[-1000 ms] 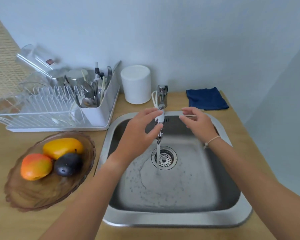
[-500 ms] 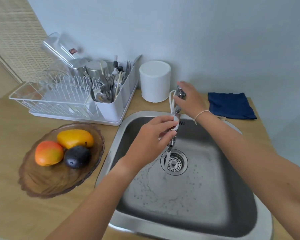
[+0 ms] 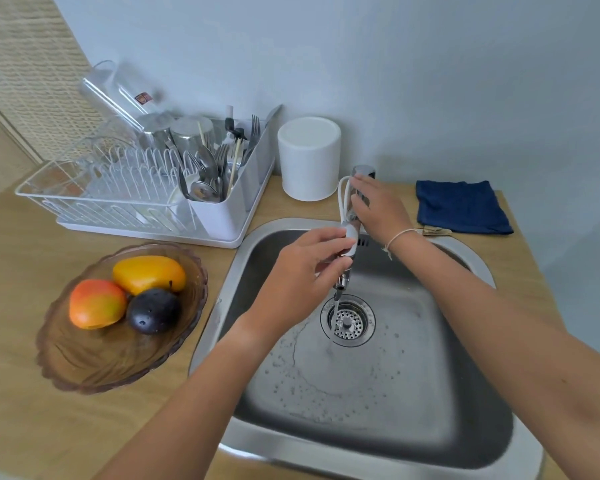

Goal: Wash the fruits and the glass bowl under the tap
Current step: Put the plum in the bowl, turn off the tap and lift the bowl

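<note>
On the left we see the scalloped amber glass bowl (image 3: 84, 362) holding three smooth fruits (image 3: 129, 299). Our left hand (image 3: 302, 282) pinches the tap (image 3: 349, 237) spout; our right hand (image 3: 378, 209) wraps its chrome handle, as half a second ago. Water runs.

No text, brand or number can be read. A small red and gold sticker (image 3: 140, 98) is seen on the clear glass container (image 3: 118, 93) tilted at the back of the dish rack (image 3: 118, 199), but its print is too blurred to be made out.
</note>
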`<state>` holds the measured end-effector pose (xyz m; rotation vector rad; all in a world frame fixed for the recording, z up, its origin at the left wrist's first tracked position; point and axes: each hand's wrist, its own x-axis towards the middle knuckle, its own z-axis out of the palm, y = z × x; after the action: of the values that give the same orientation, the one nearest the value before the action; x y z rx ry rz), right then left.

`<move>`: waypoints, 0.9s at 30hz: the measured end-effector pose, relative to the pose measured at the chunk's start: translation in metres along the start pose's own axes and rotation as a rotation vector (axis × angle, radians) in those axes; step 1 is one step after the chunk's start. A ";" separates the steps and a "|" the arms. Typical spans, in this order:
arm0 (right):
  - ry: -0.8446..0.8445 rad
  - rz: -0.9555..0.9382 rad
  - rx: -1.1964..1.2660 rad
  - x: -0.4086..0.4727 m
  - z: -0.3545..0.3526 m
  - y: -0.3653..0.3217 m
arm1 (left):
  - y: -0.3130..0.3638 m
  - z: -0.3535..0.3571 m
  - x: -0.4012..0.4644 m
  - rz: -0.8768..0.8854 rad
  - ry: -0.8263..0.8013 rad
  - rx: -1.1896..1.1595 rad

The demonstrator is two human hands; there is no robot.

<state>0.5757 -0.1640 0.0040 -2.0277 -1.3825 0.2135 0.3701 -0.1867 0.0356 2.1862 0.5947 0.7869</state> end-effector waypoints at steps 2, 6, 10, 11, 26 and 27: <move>-0.023 0.002 0.033 0.000 0.000 0.001 | -0.001 0.000 0.002 -0.001 0.009 -0.002; -0.029 -0.013 0.052 -0.005 -0.003 -0.002 | 0.003 -0.001 -0.002 0.016 0.015 0.013; -0.070 0.021 0.052 -0.010 0.001 0.004 | 0.000 0.001 -0.002 -0.015 -0.008 -0.007; -0.068 0.026 0.056 -0.011 0.001 0.004 | 0.000 0.001 -0.003 -0.020 -0.017 -0.010; 0.003 0.468 0.673 -0.143 0.071 -0.055 | -0.052 -0.093 -0.070 -0.240 0.199 0.017; -0.018 0.478 0.725 -0.147 0.079 -0.069 | -0.058 -0.103 -0.077 -0.252 0.211 0.017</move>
<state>0.4223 -0.2438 -0.0478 -1.6785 -0.6491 0.8131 0.2352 -0.1486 0.0211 2.0056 0.9655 0.8827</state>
